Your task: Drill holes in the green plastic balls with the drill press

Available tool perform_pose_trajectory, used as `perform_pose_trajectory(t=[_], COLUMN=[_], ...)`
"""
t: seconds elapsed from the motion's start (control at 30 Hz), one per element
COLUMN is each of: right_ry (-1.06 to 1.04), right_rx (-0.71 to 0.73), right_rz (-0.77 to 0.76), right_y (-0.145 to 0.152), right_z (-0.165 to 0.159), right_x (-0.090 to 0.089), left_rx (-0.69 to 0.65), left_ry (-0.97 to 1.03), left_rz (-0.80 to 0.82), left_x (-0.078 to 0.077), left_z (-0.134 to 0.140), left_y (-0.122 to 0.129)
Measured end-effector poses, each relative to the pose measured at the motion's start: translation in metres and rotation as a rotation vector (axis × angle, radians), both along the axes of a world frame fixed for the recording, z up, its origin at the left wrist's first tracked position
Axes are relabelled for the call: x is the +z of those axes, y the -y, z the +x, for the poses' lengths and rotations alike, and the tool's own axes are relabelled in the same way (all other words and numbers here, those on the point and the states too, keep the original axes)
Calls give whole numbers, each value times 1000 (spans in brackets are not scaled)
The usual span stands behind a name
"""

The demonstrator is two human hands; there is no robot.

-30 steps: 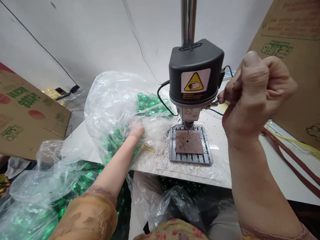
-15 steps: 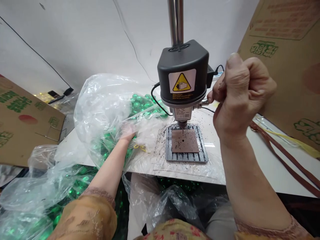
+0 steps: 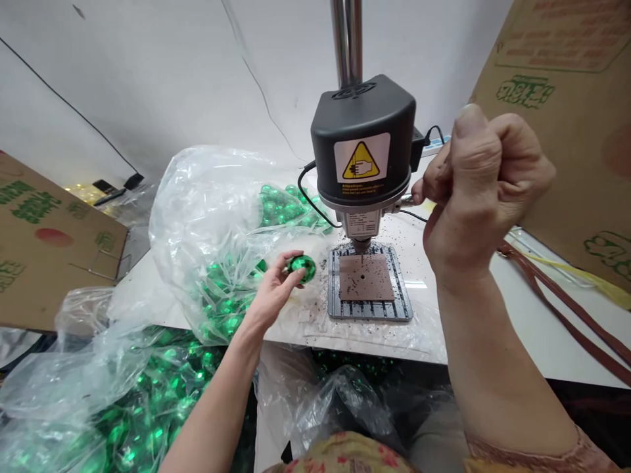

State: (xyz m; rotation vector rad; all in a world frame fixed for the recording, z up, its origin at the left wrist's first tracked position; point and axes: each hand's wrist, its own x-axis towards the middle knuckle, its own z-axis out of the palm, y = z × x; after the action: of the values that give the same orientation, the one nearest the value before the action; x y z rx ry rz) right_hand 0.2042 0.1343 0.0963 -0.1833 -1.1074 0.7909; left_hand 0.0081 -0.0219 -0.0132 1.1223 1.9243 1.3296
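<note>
Between the thumb and fingers of my left hand [image 3: 273, 286] is a shiny green ball [image 3: 302, 269], held just left of the drill press base [image 3: 335, 309]. My right hand [image 3: 480, 187] is curled in a fist at the right side of the black drill press head [image 3: 363, 141], closed on its feed handle [image 3: 405, 203], most of which the hand hides. Under the drill bit lies a brown square plate [image 3: 379, 279] with a small dark hole, strewn with dark shavings. A clear plastic bag [image 3: 197, 197] holding green balls [image 3: 224, 309] lies open to the left.
Another plastic bag of green balls [image 3: 152, 394] hangs below the table's left edge. Cardboard boxes stand left [image 3: 54, 243] and right [image 3: 572, 131]. A brown strap [image 3: 566, 309] crosses the table at right. The metal column [image 3: 346, 46] rises behind the drill head.
My left hand has come out of the plastic bag and moved right, now with a green ball in its fingers. My right hand stays at the feed handle, almost unmoved.
</note>
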Motion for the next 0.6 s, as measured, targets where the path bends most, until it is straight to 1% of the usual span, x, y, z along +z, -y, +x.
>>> perform_pose_trajectory(t=[0.07,0.1,0.13,0.17,0.2,0.23,0.33,0.37,0.4,0.43,0.47,0.53,0.6], right_ry=[-8,-8,-2,5,13,21,34,39,43,47,49,53,48], right_rx=[-8,-13,-15,-19,-21,-21,-22,-25,-29,-34,-38,-38,-37], right_rz=[-1,-3,-5,-7,-6,-1,19,25,30,36,42,43,34], right_y=[0,0,0,-1,-1,-1,-3,-3,-4,-4,-4,-3,-2], right_z=[0,0,0,0,1,1,2,2,2,2,2,2,2], right_x=[0,0,0,0,0,0,-2,-2,-3,-3,-4,-4,-4], left_rx=[-56,-72,-74,-61,-33,8,167,181,166,129,81,8,1], left_ry=[380,504,576,599,576,508,137,12,-79,-123,-117,-6,132], left_rz=[90,106,119,144,188,248,495,563,603,613,590,475,388], left_x=[-7,-12,-16,-19,-22,-25,-31,-33,-37,-41,-45,-56,-66], left_z=[13,19,24,29,33,37,52,57,63,68,72,78,76], left_y=[-6,-10,-14,-18,-20,-21,-17,-15,-13,-11,-12,-18,-32])
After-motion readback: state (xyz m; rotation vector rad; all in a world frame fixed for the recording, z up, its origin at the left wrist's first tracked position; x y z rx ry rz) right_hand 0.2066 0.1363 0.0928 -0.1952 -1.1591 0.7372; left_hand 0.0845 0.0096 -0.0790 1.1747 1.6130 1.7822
